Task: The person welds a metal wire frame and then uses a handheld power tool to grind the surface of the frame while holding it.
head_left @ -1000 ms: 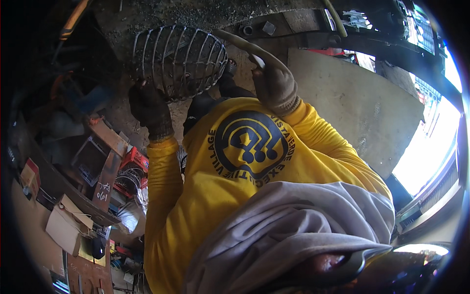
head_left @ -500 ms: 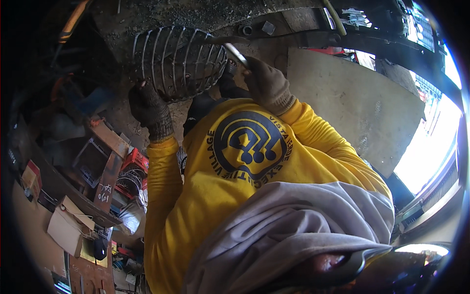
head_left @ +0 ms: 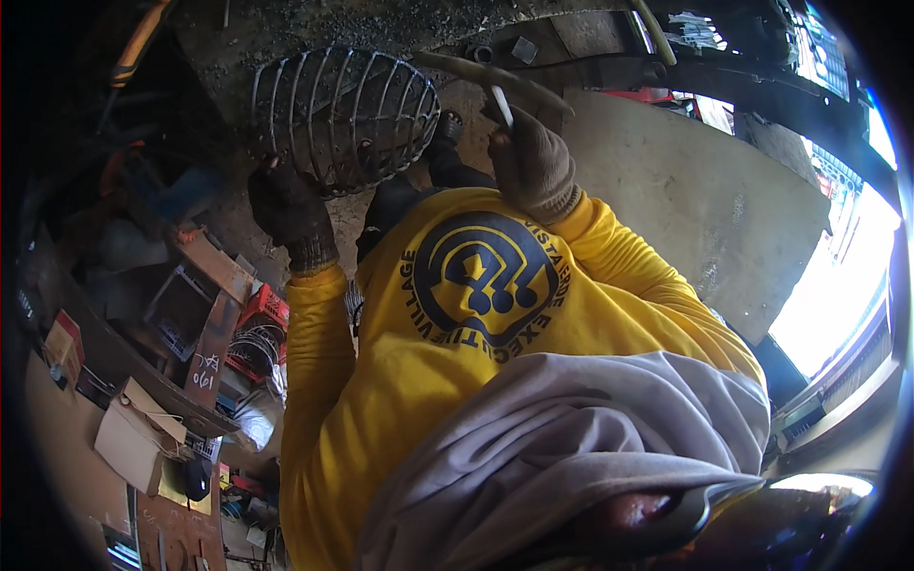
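Observation:
A rounded cage of bent metal rods (head_left: pixel 335 119) hangs in front of my body, its bars curving toward a narrow right end. My left hand (head_left: pixel 286 200), in a dark knit glove with bare fingertips, is closed on the cage's near left rim. To the right, my right hand (head_left: pixel 538 169), in a brown knit glove, grips the pale handle of a chipping hammer (head_left: pixel 466 68). Its long, dark, slightly curved head points left toward the cage's upper right end and stands apart from it. The right fingers are partly hidden behind the glove's back.
A dark bench top (head_left: pixel 381 29) strewn with grit runs along the far side. A large flat sheet (head_left: pixel 695 190) stands to the right. An orange-handled tool (head_left: pixel 138 48) is at the upper left. Crates, an open cardboard box (head_left: pixel 133 438) and scrap crowd the left.
The hammer has swung up and right, away from the cage's right end, and its head now shows fully. My right hand moved slightly right; the cage shifted slightly left.

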